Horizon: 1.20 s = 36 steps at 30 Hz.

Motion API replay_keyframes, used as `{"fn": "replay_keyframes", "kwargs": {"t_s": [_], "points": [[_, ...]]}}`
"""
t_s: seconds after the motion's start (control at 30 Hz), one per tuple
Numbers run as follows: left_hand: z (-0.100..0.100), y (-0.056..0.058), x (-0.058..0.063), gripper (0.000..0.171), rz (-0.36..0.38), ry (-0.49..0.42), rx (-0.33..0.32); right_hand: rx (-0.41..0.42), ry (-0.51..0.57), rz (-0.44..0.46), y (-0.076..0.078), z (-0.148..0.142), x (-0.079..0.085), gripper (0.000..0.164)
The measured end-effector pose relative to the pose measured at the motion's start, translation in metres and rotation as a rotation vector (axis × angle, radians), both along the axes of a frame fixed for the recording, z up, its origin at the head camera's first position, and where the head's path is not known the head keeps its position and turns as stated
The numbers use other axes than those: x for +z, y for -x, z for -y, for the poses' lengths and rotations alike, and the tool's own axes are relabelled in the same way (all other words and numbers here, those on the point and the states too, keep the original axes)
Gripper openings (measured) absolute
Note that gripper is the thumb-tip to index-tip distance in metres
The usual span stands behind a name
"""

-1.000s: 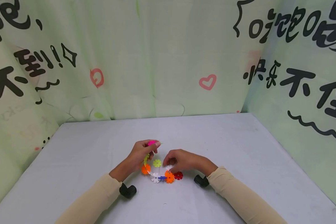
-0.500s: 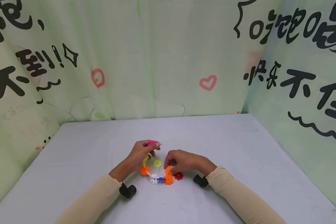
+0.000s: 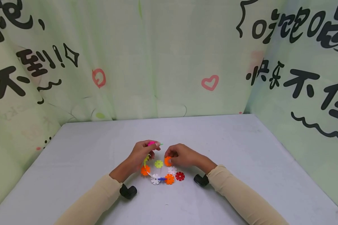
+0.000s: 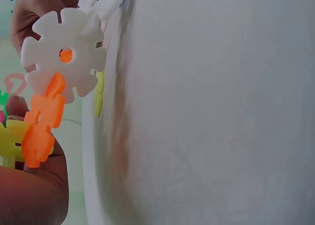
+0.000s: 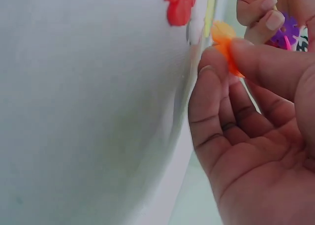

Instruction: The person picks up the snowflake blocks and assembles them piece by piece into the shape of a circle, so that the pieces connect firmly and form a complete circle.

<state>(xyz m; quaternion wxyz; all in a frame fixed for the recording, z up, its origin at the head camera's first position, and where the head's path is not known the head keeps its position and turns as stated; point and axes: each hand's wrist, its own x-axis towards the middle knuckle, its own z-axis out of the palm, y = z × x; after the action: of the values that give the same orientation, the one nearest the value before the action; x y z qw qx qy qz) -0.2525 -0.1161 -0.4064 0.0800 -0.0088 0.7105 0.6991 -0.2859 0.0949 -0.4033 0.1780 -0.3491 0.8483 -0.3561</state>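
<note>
My left hand [image 3: 139, 153] grips one end of a curved chain of slotted plastic snowflake discs, near a pink disc [image 3: 151, 143] with a green tip beyond it. From there the chain runs down through yellow-green, an orange disc [image 3: 145, 170], a white disc [image 3: 155, 179], a blue disc [image 3: 161, 179] seen edge-on and another orange disc at its lower right. Between thumb and fingertips, my right hand [image 3: 184, 155] pinches a separate orange disc [image 5: 224, 38], a little apart from the left hand. A purple disc [image 5: 286, 30] shows by the left fingers in the right wrist view.
Loose on the white table [image 3: 214, 134] lie a yellow-green disc [image 3: 158, 164], a white one [image 3: 172, 170] and a red disc [image 3: 180, 176]. Printed curtains [image 3: 171, 62] stand behind the table and at both sides.
My right hand has picked up an orange disc and moved it away from me, uncovering the loose white disc. The left hand stays nearly in place; the chain has shifted slightly.
</note>
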Motion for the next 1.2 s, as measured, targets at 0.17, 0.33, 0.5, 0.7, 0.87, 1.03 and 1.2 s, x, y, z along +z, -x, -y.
{"fn": "replay_keyframes", "kwargs": {"t_s": [0.17,0.33,0.5,0.7,0.87,1.03,1.2], "points": [[0.001,0.001,0.000,0.033,0.016,0.004,-0.020,-0.065,0.090,-0.024,0.001,0.000,0.002,0.017],[0.001,0.002,0.000,0.034,0.016,0.015,-0.030,-0.149,0.224,-0.009,0.003,0.000,0.004,0.016],[0.000,0.000,0.000,0.037,0.014,0.000,-0.016,-0.237,0.348,0.013,0.006,-0.002,0.008,0.014],[-0.001,0.002,-0.003,0.035,0.013,0.013,-0.017,-0.270,0.429,-0.006,0.006,-0.003,0.013,0.016],[-0.003,0.003,-0.001,0.038,0.018,0.003,-0.039,-0.275,0.442,0.008,0.005,-0.003,0.016,0.016],[-0.005,0.003,-0.001,0.040,0.014,-0.001,-0.043,-0.308,0.432,0.046,0.007,-0.003,0.016,0.017],[-0.006,0.004,-0.002,0.041,0.019,-0.007,-0.038,-0.314,0.458,0.110,0.007,-0.003,0.013,0.019]]}}
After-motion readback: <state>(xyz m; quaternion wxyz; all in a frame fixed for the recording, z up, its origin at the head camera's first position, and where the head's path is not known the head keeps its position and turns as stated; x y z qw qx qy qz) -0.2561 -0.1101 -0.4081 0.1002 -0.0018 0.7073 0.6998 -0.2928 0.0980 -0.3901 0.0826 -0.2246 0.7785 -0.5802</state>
